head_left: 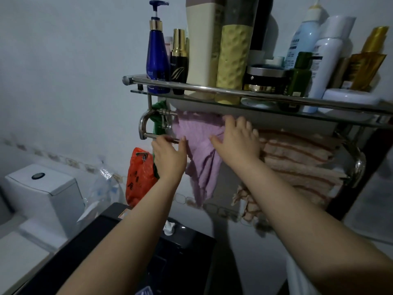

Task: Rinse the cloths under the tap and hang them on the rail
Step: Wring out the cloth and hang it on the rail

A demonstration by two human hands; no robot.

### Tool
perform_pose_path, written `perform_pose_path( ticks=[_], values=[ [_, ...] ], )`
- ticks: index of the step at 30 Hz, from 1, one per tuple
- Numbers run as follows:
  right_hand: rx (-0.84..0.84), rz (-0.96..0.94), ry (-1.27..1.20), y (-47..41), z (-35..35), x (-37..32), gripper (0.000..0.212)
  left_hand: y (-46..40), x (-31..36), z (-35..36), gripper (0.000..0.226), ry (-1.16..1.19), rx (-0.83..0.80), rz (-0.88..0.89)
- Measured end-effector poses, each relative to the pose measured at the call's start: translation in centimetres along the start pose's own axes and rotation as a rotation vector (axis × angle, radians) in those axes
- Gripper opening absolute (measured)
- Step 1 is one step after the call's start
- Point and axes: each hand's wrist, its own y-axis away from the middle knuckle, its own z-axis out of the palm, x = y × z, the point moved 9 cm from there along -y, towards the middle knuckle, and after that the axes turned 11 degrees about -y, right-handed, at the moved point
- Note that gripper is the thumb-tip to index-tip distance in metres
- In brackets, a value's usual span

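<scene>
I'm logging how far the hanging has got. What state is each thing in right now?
purple cloth: draped over the rail, bunched.
striped towel: hanging on the rail.
rail: left end bare.
left hand: fingers at the cloth's edge.
right hand: flat on the cloth.
blue pump bottle: upright on the shelf.

We see a lilac cloth (202, 150) draped over the chrome rail (158, 139) under the shelf, bunched and hanging crooked, one corner trailing low. Just beside it a striped peach towel (297, 158) lies folded over the same rail.
</scene>
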Motion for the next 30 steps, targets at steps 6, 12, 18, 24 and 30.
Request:
perform_pose_path(
  ticks=[6, 12, 18, 24, 30],
  values=[
    [-0.248, 0.06, -0.07, 0.6, 1.9, 0.9, 0.026, 0.9, -0.2, 2.0, 0.043, 0.032, -0.293, -0.097],
    [-0.075, 0.064, -0.926, -1.4, 0.0, 0.0, 0.022, 2.3, 0.9, 2.4, 0.027, 0.193, -0.654, -0.227],
    [-0.396, -0.054, -0.105, -1.4, 4.3, 1.3, 0.056, 0.8, 3.7, 1.6, 0.014, 0.718, -0.665, -0.336],
    [-0.285, 0.166, 0.003, -2.0, 2.0, 2.6, 0.04, -2.9, 4.8, 3.2, 0.07, -0.338, -0.688, 0.348],
    [-0.491, -0.183, -0.279, 0.9, 4.5, -3.4, 0.056, -6.2, 6.3, 0.7, 0.045, -0.16, -0.377, 0.202]
  ],
)
